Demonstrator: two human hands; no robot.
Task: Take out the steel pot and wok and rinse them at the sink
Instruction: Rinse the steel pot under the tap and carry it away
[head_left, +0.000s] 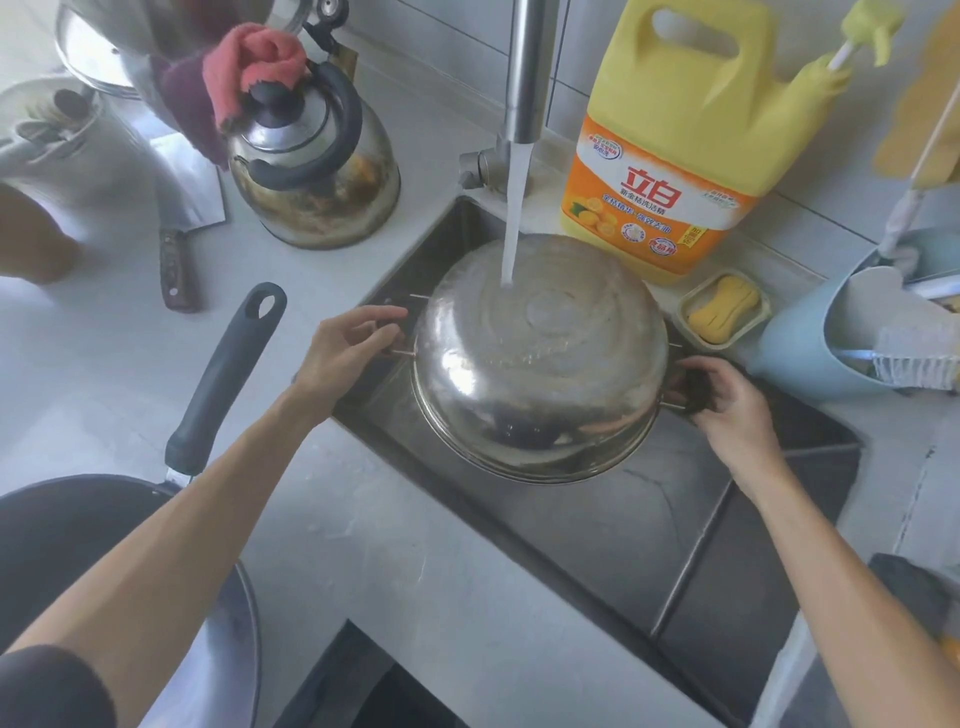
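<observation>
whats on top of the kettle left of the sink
A pink cloth is draped over the top of the steel kettle, beside its black lid knob and over the upper end of the black handle. Part of the lid beneath it is hidden.

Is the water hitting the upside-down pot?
Touching. The head view shows the water stream landing right on the steel pot's upturned bottom.

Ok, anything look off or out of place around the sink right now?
Mostly the cleaver: it lies loose on the counter beside the kettle, blade exposed. A pink cloth is draped over the kettle's lid. The steel pot is upside down under the tap, as rinsing requires.
</observation>
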